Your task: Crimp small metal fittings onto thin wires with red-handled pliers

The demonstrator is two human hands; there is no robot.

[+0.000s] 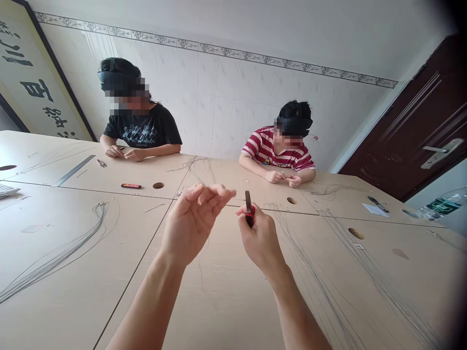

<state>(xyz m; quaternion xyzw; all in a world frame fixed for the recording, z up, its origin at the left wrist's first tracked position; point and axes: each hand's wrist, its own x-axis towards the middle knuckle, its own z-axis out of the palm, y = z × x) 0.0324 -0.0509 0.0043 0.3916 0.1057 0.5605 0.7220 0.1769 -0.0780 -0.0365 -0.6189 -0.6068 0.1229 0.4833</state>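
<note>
While the head view looks down over a pale table (226, 311), a small pair of pliers (248, 208) is seen raised above the tabletop, near the middle of the picture. It is held upright in the right hand (260, 238). The red handles are wrapped by the curled fingers, and the dark nose is left pointing up, its jaws together as far as can be made out.

Just left of the pliers the left hand (193, 218) is lifted, its fingertips (219, 192) drawn loosely toward the thumb. Whether anything is pinched there cannot be told.

Below and right of the pliers, long strands of thin wire (310, 277) are spread over the table, and a looped bundle (54, 257) lies well to the left. Beyond the pliers and a little right, a person in a striped shirt (277, 150) is seated. Another person in a black shirt (144, 131) is seated beyond and well to the left. Small pieces are being fingered by both.

The pliers are judged light and rigid, and best gripped at the coated handles, clear of the nose. The wire is judged feather-light, springy, slippery and easily kinked, so it is best pinched close to an end.
</note>
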